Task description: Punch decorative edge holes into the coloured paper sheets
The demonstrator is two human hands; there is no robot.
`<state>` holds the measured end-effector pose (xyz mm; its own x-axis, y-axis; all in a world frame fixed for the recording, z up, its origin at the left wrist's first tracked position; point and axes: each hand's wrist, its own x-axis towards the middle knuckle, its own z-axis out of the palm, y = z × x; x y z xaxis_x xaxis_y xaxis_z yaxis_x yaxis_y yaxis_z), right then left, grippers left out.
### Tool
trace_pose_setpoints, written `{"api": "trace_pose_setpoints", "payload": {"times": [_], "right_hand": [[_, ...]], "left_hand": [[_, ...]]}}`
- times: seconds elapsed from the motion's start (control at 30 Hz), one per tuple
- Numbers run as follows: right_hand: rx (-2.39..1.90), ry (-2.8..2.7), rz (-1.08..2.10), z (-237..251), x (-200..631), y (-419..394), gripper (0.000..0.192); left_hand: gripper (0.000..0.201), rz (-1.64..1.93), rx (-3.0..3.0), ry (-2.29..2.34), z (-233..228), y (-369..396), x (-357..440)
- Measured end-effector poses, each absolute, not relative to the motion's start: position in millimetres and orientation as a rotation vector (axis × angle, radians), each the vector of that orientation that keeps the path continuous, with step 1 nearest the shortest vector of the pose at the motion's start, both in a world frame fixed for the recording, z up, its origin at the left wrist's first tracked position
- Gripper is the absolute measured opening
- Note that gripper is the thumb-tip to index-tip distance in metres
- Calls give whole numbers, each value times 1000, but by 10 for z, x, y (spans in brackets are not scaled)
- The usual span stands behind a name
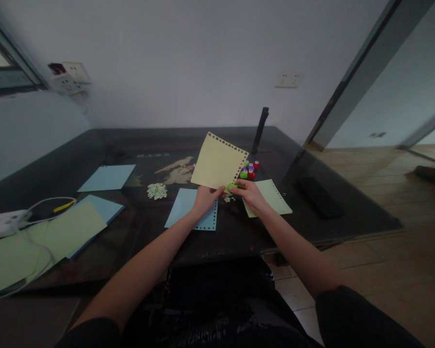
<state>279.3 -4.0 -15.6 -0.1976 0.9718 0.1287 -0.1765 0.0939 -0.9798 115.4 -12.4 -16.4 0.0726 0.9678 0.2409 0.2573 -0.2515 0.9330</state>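
Observation:
My left hand [207, 199] pinches the lower edge of a pale yellow sheet [219, 163], held up tilted above the table. Small punched holes run along the sheet's top and right edges. At its lower right corner my right hand [252, 194] grips a small green craft punch [231, 187], fingers closed round it. Whether the left fingers also touch the punch is hard to make out. Below the hands lies a small scatter of punched paper bits [229, 198]. A blue sheet [181, 205] with punched edges lies under my left hand, and a pale green punched sheet [271, 197] beside my right.
Several coloured punches [251, 169] stand behind my right hand, near an upright black object [261, 129]. A heap of paper bits [157, 191] lies left of centre. Further left are a blue sheet [107, 178], stacked yellow-green paper [76, 227] and a white cable [45, 249]. A black slab [319, 196] lies right.

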Motion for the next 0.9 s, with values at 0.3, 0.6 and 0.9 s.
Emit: {"api": "trace_pose_setpoints", "payload": {"times": [0.3,0.6,0.9], "right_hand": [[-924,-1320,1361,-93,2786,-70,36],[-971,-1372,1348,-32,2792,-106,33],[-1031,-1344,1394,-92,2856,-27,36]], "left_hand": [[13,1199,1633,1314,-98,-142,1137],[15,1223,1607,1298,-116,-104,1118],[15,1296,1606,1343,-106,-65,1057]]}}
